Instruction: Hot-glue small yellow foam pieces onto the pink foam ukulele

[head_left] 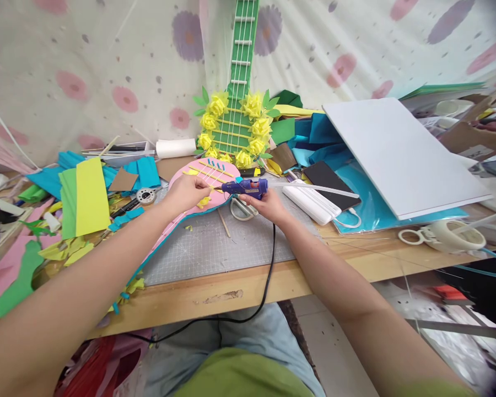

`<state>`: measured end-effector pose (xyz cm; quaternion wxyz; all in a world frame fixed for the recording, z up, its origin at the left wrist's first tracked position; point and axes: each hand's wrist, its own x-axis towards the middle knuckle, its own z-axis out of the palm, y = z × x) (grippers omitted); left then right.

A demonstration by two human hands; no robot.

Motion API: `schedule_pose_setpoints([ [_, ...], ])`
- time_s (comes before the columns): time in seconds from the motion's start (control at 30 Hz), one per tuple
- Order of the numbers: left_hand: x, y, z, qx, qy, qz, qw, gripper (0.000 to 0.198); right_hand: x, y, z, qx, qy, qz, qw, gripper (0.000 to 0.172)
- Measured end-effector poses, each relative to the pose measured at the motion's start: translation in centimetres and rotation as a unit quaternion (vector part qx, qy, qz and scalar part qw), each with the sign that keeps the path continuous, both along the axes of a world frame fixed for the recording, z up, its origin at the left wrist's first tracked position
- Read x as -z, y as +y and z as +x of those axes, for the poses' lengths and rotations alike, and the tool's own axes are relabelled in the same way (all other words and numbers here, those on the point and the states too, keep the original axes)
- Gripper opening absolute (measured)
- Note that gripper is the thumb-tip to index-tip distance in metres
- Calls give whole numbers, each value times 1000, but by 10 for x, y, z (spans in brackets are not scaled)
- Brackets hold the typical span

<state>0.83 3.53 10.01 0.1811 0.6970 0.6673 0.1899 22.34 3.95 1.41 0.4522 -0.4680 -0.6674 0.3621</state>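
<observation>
My right hand [268,205] wrapped round the glue gun [248,187], nozzle toward my left hand [188,191], which pinches a yellow bit [204,201] on the pink guitar [215,172], mat [231,242] beneath, scissors [242,210] just beside, power bank [311,202] right, green guitar [236,128] behind.

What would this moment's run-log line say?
left hand: resting on pink guitar cutout | right hand: holds blue glue gun, nozzle near left hand | under: grey cutting mat
</observation>
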Motion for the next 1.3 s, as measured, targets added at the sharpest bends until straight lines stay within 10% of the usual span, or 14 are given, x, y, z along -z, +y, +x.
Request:
schedule_pose_setpoints([
  [0.27, 8, -2, 3, 42, -49, 12, 998, 19, 0, 2, -2, 23, 27, 11, 999, 42],
  [0.6, 10, -5, 2, -7, -139, 21, 990, 18, 6, 29, 33, 272, -123, -30, 954, 43],
  [1.03, 25, -13, 4, -74, -299, 77, 948, 9, 2, 23, 28, 215, -299, -90, 925, 57],
  [1.3, 11, -28, 0, -74, -365, 50, 927, 19, -35, -2, 43, 159, -488, -73, 855, 52],
])
